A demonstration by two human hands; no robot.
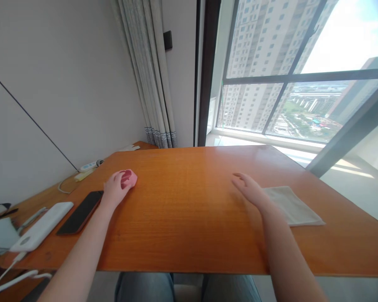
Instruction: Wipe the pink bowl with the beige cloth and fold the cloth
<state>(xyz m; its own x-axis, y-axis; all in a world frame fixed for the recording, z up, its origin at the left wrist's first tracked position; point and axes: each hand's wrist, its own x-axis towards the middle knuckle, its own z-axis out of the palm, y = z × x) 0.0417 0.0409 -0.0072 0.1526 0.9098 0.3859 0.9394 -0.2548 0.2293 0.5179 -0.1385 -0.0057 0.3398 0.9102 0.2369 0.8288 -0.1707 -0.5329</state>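
On the left side of the wooden table, my left hand (115,187) is closed around a small pink object (132,178). Darker pink shows in its hollow middle, and its exact kind is hard to make out. A black phone (81,213) lies just beside my left wrist. Over the right half of the table, my right hand (248,188) holds nothing, its fingers stretched out and apart from the thumb. Near that wrist, partly behind the forearm, a whitish flat cloth or pouch (292,205) rests on the tabletop.
The wooden table (182,209) stretches before me. At its left are a white power bank (41,226) with a plugged-in cable, a white power strip (88,166) and a pale yellow item (84,175). A curtain (151,84) and large window (271,105) are beyond.
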